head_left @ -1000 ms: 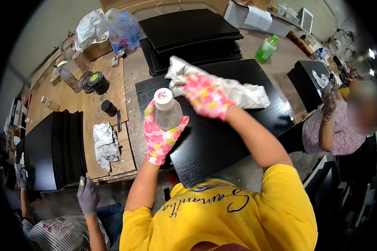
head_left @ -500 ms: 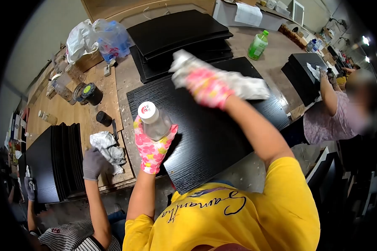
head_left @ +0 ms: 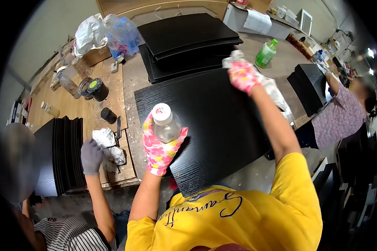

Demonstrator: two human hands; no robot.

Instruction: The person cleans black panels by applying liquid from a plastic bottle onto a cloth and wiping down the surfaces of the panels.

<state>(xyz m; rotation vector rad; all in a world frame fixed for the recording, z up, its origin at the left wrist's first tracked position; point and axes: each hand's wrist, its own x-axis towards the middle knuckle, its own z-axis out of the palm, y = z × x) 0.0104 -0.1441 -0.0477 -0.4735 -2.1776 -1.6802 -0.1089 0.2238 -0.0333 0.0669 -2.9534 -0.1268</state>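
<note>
Landmark: black panel [head_left: 211, 125] on tabletop [head_left: 132, 92]. Left hand [head_left: 158, 154] at panel's left side, fingers partly open, curved round clear bottle [head_left: 167, 127], white cap up. Right hand [head_left: 243, 77] at panel's far right corner, fingers closed on white cloth [head_left: 273, 93], cloth trailing down panel's right edge; exact finger gap can't tell. Black stack [head_left: 188, 35] beyond panel's far edge. Green bottle [head_left: 266, 53] past far right corner. Small black jar [head_left: 108, 115] left of panel.
</note>
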